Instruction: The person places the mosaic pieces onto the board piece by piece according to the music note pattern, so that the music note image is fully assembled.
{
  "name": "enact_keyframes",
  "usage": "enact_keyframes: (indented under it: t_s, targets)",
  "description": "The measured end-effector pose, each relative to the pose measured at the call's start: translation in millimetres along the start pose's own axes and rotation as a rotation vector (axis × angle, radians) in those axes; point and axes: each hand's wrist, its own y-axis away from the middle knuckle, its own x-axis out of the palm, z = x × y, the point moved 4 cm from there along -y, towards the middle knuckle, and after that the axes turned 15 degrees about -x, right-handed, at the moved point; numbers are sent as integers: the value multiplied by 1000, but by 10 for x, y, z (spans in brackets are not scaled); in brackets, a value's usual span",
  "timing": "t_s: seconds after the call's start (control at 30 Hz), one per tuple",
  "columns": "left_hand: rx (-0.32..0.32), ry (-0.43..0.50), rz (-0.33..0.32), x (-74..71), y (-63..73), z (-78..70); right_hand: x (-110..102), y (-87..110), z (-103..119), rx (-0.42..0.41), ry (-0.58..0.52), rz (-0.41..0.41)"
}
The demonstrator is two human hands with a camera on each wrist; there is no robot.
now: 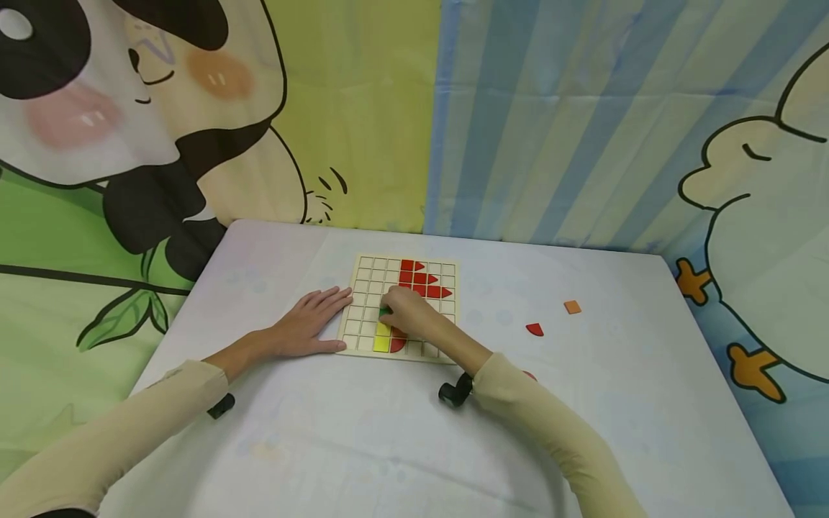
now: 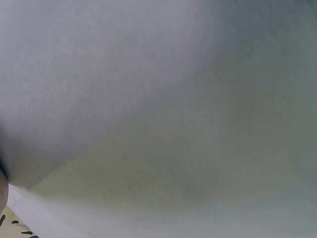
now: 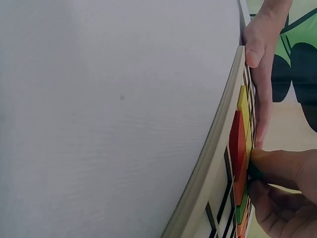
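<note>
A wooden grid board [image 1: 365, 288] lies on the white table, with red pieces [image 1: 421, 278] forming stepped, pointed rows on its upper right. My right hand [image 1: 409, 311] is over the board's middle. Between its thumb and fingertip it pinches a small green piece [image 3: 255, 171], mostly covered by the fingers. Just below stand a yellow piece [image 1: 382, 338] and a rounded red piece [image 1: 398, 344], both set on the grid. My left hand [image 1: 311, 324] lies flat with fingers straight, its fingertips and thumb at the board's left edge. The left wrist view shows mostly table surface.
Right of the board lie a loose orange square [image 1: 572, 307] and a red quarter-circle [image 1: 535, 329]. Another red piece [image 1: 530, 375] is partly hidden behind the right sleeve. Cartoon-printed cloth [image 1: 363, 108] hangs behind the table.
</note>
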Motion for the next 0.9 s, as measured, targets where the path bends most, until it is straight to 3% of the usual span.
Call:
enact_keyframes:
  t_s: [0.5, 0.9]
  targets:
    - [-4, 1, 0, 18, -12, 14, 22, -45, -27, 93, -23, -27]
    - [23, -1, -37, 32, -18, 28, 49, -35, -20, 22, 37, -54]
